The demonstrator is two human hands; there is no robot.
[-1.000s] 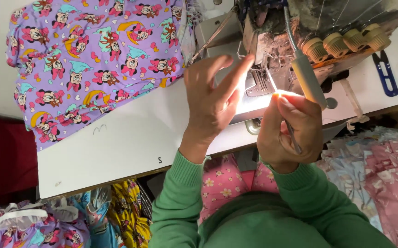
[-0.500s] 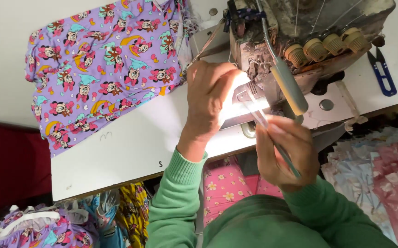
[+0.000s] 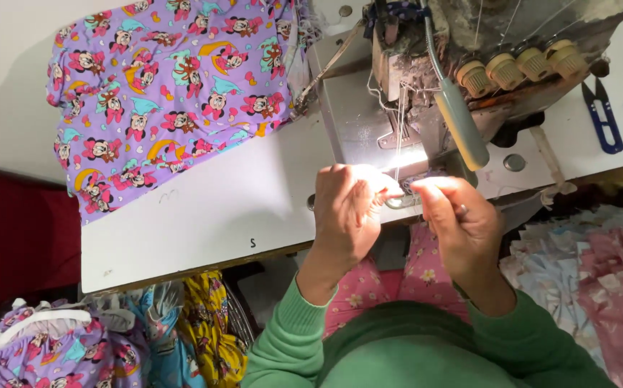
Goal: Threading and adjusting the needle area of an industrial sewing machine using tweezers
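Note:
I sit at a grey overlock sewing machine on a white table. My left hand and my right hand meet at the machine's front edge, just under its lit needle area. A thin pale thread drops from the machine to the gap between my fingertips. My right thumb and forefinger are pinched together at its lower end. My left fingers curl shut beside a small shiny metal piece; what they hold is hidden. A purple cartoon-print cloth lies to the machine's left.
Blue thread snips lie on the table at the right. Several tension knobs line the machine's front. Printed cloth is heaped at lower left, pink and pale cloth at lower right. A red surface is at the left.
Both hands have come down and toward me from the needle area to the machine's front edge. The thin tool seen earlier in my right hand no longer shows.

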